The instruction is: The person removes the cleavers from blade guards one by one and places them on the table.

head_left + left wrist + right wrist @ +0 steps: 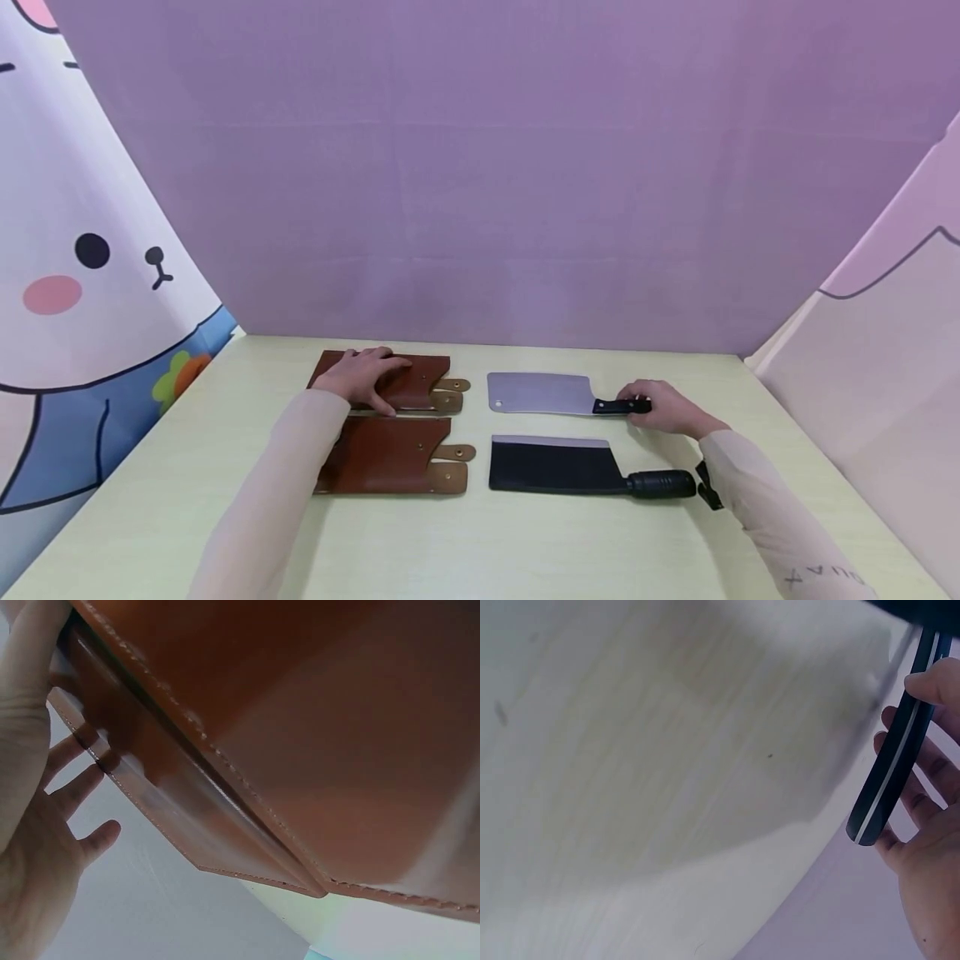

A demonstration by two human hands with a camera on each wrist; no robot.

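Note:
My left hand (362,377) lies spread across the rear brown leather knife sheath (423,372). Its thumb is at the near edge and its fingers reach the far edge; in the left wrist view some fingertips overlap the stitched edge. A matching sheath (390,456) lies just in front, under my left forearm. My right hand (663,407) pinches the black handle (891,769) of a silver-bladed cleaver (542,393) between thumb and fingers. The cleaver's blade points left, toward the sheaths. In front of it lies a second cleaver (551,467) with a dark blade and ribbed black handle.
Everything lies on a pale wood-grain table (480,550). A purple cloth wall (487,208) stands at its back edge, with printed cartoon panels (97,333) at the sides. A black strap (707,486) is around the right wrist, near the dark cleaver's handle end.

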